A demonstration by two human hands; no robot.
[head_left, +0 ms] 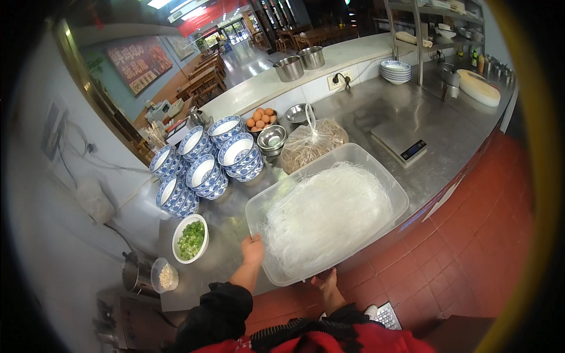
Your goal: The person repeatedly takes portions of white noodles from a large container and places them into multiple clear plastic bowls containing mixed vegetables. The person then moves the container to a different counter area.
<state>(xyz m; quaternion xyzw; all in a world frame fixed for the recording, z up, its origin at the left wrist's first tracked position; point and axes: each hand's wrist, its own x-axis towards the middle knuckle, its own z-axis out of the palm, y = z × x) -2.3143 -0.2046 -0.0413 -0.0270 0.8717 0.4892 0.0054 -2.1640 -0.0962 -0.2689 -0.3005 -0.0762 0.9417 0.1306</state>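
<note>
A large translucent plastic tub (402,203) full of white, thin noodles (329,215) sits tilted across the front of the steel counter, its near side overhanging the edge. My left hand (253,250) is closed on the tub's left wall. At the near side, my right hand (325,281) holds the tub from below, with its fingertips partly hidden under it. Behind the tub rests a tied clear plastic bag (312,141) with brownish contents. A white bowl of chopped green onion (191,240) stands to the left of my left hand.
Stacked blue-and-white bowls (237,151) crowd the left of the counter, near a bowl of eggs (260,119) and small metal bowls (272,139). A digital scale (393,138) lies right. Metal pots (289,69) stand on the ledge. Red tiles (471,235) cover the floor.
</note>
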